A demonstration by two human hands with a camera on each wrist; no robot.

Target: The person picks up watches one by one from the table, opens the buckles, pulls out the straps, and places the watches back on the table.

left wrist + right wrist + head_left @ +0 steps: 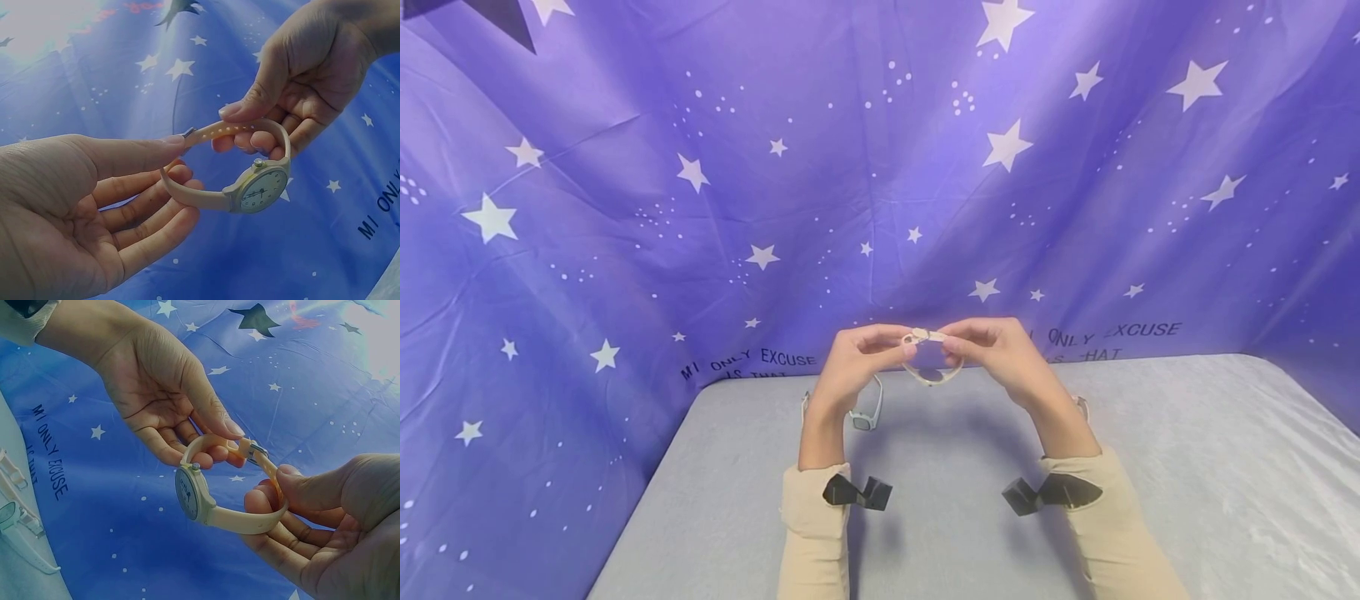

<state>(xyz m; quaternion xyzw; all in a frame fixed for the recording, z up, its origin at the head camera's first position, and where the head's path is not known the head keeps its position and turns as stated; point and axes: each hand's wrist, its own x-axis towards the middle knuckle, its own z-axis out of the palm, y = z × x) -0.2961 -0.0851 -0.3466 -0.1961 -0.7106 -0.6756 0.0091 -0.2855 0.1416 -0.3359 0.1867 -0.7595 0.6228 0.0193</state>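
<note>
- While the fingers of the left hand (847,364) pinch a strap (203,199) beside its buckle (253,451), those of the right hand (1011,358) pinch its holed stretch.
- Between both hands, the cream watch (264,189) is held up over the far part of the tabletop (947,517), its strap bent into a loop, its round face low on that loop.
- To the left, just beside the left wrist, a pale green watch (862,422) lies on the tabletop.
- Nearer, a small black box sits at each beige sleeve (815,542).
- On the far side hangs a purple cloth (850,183) with white stars.
</note>
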